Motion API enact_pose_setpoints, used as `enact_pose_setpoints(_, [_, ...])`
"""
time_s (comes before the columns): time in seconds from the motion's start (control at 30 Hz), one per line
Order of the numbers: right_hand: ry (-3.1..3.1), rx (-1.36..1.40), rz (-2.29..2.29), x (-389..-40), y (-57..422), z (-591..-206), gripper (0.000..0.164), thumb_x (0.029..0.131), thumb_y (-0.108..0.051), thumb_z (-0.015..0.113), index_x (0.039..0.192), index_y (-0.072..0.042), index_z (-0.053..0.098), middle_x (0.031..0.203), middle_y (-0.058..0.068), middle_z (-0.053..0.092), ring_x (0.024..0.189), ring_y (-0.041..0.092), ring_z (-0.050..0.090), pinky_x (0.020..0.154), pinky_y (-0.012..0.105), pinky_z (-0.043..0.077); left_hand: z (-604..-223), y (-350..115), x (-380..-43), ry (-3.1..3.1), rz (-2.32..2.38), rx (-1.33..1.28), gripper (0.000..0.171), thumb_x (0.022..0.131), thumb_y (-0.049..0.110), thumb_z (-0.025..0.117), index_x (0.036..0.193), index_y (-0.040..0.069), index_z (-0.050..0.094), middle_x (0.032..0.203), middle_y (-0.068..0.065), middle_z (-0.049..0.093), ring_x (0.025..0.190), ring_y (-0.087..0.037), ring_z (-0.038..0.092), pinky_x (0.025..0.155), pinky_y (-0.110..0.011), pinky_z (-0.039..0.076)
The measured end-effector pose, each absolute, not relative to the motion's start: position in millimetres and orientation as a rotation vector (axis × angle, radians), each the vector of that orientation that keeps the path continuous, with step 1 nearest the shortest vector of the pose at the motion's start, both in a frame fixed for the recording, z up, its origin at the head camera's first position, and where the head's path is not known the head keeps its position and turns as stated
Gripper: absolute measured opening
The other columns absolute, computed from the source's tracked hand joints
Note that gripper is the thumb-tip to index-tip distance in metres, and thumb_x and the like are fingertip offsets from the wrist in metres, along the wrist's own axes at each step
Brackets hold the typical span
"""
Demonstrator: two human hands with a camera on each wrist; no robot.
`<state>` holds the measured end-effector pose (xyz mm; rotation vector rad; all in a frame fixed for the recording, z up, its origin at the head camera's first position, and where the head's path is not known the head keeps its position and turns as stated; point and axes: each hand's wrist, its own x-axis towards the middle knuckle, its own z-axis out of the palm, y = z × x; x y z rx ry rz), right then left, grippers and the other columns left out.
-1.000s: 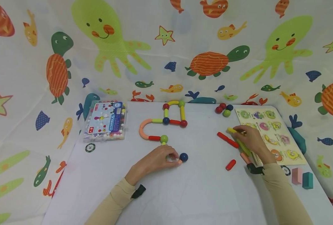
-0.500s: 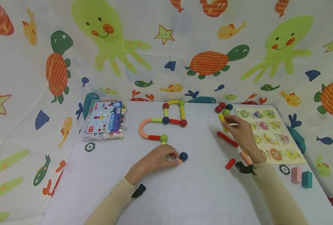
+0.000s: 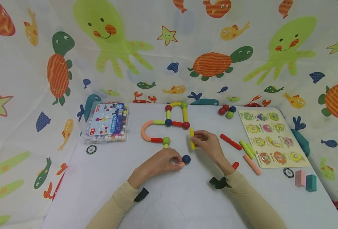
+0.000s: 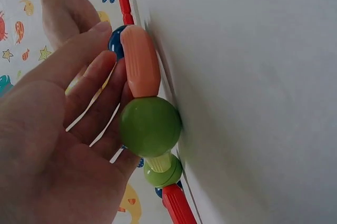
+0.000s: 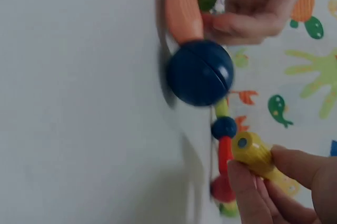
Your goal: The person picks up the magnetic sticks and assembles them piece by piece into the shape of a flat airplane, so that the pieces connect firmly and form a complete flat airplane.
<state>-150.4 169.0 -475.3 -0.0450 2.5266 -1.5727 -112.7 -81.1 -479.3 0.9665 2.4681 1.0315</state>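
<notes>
My left hand (image 3: 163,160) grips a peach magnetic stick (image 4: 141,63) low over the table. One end of that stick meets a navy ball (image 3: 186,159); its other end meets a green ball (image 4: 151,126), hidden by the hand in the head view. My right hand (image 3: 210,144) pinches a straight yellow magnetic stick (image 3: 192,139) upright between thumb and fingers. In the right wrist view the yellow stick's round end (image 5: 243,143) faces the camera, apart from the navy ball. Beyond the hands runs a joined chain of balls and sticks, with a red ball (image 3: 186,125) at its near right corner.
Red sticks (image 3: 231,142), light-green sticks (image 3: 247,149) and a peach stick (image 3: 252,164) lie right of my right hand. Several loose balls (image 3: 226,110) sit at the back. A fruit puzzle board (image 3: 274,136) is at right, a boxed set (image 3: 106,122) at left.
My right hand has picked up the yellow stick from beside the puzzle board and carried it left, close to the navy ball. My left hand has stayed in place.
</notes>
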Motion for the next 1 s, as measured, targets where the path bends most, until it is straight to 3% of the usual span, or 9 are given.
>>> enact_pose_setpoints(0.57, [2.456,0.164,-1.53,-141,144,-488,0.037,0.091,-0.03,0.078,0.119,-0.006,0.07,0.103,0.01,0.074,0.082,0.018,0.069,0.075,0.03,0.061,-481,-80,-114,2.455,1.004,1.041,0.021,0.089,0.022,0.08,0.109,0.015,0.076,0.097,0.007,0.071,0.092,-0.01,0.063,0.085,-0.022,0.053])
enact_pose_setpoints(1.0, [2.422,0.181,-1.429,-132,142,-485,0.036,0.091,-0.028,0.078,0.117,-0.005,0.07,0.098,0.009,0.071,0.077,0.017,0.068,0.072,0.029,0.061,-479,-81,-112,2.442,1.004,0.999,0.022,0.09,0.029,0.079,0.107,0.014,0.076,0.098,0.004,0.073,0.093,-0.011,0.064,0.086,-0.024,0.054])
